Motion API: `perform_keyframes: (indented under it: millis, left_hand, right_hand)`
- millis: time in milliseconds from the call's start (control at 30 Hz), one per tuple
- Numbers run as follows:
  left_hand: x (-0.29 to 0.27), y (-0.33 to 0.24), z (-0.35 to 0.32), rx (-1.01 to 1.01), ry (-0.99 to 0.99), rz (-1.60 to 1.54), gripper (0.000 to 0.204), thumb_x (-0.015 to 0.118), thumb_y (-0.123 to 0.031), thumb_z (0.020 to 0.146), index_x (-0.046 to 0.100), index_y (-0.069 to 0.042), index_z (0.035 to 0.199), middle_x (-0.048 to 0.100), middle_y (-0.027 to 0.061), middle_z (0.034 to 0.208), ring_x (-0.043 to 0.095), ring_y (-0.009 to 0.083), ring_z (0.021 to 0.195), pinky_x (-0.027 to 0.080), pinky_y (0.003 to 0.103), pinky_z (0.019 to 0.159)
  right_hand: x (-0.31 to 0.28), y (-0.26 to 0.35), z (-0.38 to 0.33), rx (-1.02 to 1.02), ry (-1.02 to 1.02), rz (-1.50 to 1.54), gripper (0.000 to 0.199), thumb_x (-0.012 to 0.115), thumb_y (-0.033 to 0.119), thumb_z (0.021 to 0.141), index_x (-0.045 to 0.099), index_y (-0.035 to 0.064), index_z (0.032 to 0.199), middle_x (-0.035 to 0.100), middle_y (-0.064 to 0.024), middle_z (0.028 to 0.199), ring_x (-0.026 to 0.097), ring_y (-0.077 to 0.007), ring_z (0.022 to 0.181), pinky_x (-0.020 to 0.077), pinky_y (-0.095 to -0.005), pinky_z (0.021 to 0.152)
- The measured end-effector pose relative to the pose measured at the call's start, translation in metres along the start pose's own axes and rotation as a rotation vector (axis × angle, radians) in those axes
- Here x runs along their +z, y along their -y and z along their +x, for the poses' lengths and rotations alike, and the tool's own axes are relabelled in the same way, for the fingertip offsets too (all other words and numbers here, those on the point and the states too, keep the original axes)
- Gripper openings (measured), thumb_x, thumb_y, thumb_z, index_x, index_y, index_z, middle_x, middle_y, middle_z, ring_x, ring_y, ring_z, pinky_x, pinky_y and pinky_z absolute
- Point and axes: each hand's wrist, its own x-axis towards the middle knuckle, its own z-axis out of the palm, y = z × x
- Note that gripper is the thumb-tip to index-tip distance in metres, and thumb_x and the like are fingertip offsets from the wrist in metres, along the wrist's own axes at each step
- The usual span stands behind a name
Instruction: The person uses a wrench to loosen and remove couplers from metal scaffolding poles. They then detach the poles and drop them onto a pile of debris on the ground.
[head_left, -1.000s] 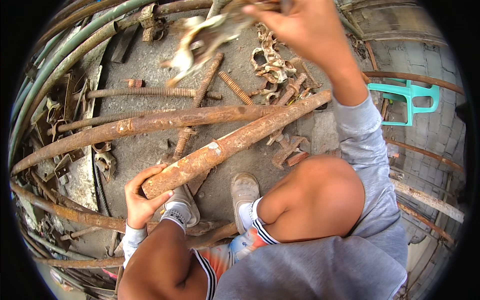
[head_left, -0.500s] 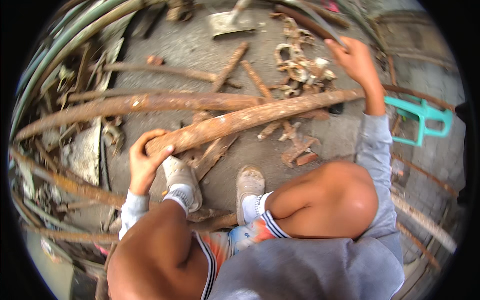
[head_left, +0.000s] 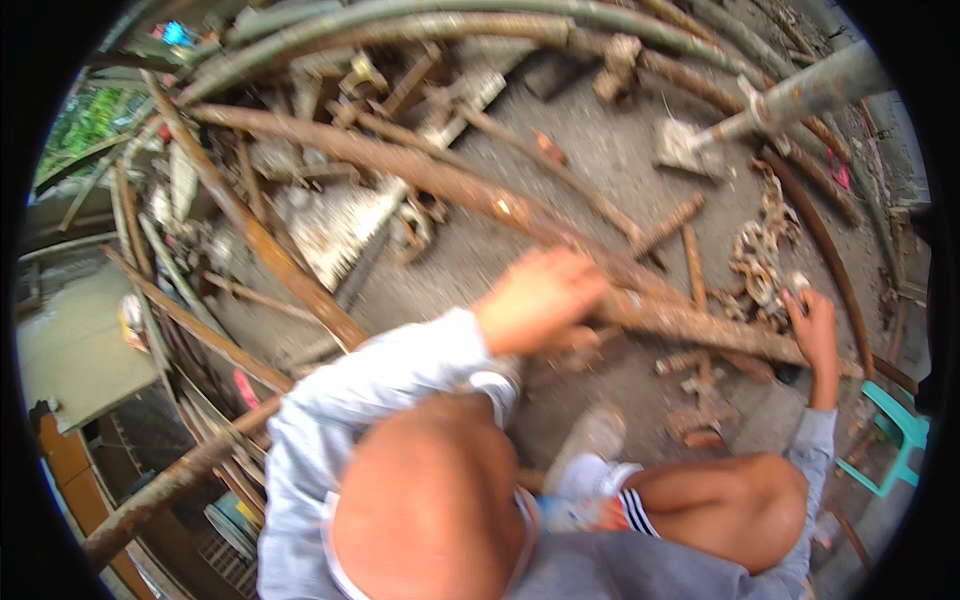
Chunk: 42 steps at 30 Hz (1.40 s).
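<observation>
A thick rusty metal pipe (head_left: 720,325) lies slanting across the ground in front of my knees, overlapping a longer rusty pipe (head_left: 440,180). My left hand (head_left: 545,300) is over the near-left end of the thick pipe, back of the hand up. Motion smears its fingers, so whether they grip is unclear. Beyond the pipe's far-right part, my right hand (head_left: 815,335) has its fingers curled beside a heap of rusty clamps (head_left: 755,260). What is between those fingers is too small to make out.
Several long pipes and scrap pieces crowd the left and far sides. A grey pole (head_left: 810,95) with a square base plate stands at the upper right. A turquoise plastic stool (head_left: 895,440) is at the right. Short rusty pieces (head_left: 700,405) lie near my shoes.
The view has swung left. My left forearm now reaches across above my left knee. My right hand has come nearer, from a thin grey strip to beside the clamp heap.
</observation>
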Motion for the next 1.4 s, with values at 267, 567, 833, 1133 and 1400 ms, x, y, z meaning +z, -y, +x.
perform_keyframes:
  millis: [267,567,833,1133,1400]
  left_hand:
    - [0.09,-0.028,0.069,0.113,0.275,0.244,0.079,0.084,-0.043,0.068,0.05,-0.003,0.127,0.063,0.0158,0.11,0.064,0.031,0.1,0.05,0.045,0.08]
    - [0.03,0.006,0.015,0.073,0.352,0.143,0.029,0.066,-0.015,0.08,0.057,-0.002,0.104,0.07,0.0151,0.076,0.072,0.0317,0.073,0.058,0.045,0.061]
    - [-0.096,0.053,-0.042,-0.208,0.151,0.629,0.062,0.08,-0.026,0.071,0.059,-0.013,0.128,0.059,0.0105,0.119,0.054,0.0309,0.115,0.047,0.045,0.094]
    - [0.004,0.027,0.09,0.101,0.101,0.206,0.06,0.072,-0.039,0.086,0.051,-0.005,0.131,0.056,0.0151,0.122,0.057,0.0343,0.112,0.048,0.045,0.094]
    - [0.065,0.069,0.177,0.014,0.398,0.337,0.079,0.075,-0.056,0.079,0.05,-0.01,0.138,0.058,0.0153,0.129,0.058,0.0356,0.119,0.05,0.046,0.096]
  right_hand:
    - [0.058,-0.045,-0.039,0.08,-0.084,0.058,0.036,0.067,0.023,0.091,0.049,-0.0029,0.073,0.049,-0.0216,0.064,0.047,-0.0378,0.057,0.0362,-0.0472,0.056]
    - [0.057,-0.045,-0.104,0.242,0.078,0.152,0.045,0.083,0.026,0.073,0.06,0.0005,0.102,0.052,-0.0162,0.085,0.05,-0.0351,0.08,0.0413,-0.0466,0.072]
    - [0.075,-0.066,-0.081,-0.03,0.019,0.092,0.071,0.085,0.021,0.069,0.056,0.0021,0.131,0.062,-0.0222,0.126,0.058,-0.0417,0.116,0.0468,-0.0467,0.098]
    - [0.092,-0.085,-0.062,0.166,0.216,0.076,0.051,0.088,0.018,0.072,0.049,0.0024,0.1,0.063,-0.0219,0.099,0.061,-0.0433,0.097,0.0473,-0.0516,0.079]
    - [0.108,-0.105,-0.059,0.041,0.145,0.059,0.048,0.084,0.014,0.069,0.052,0.0031,0.104,0.064,-0.0255,0.092,0.061,-0.0485,0.089,0.0479,-0.0531,0.074]
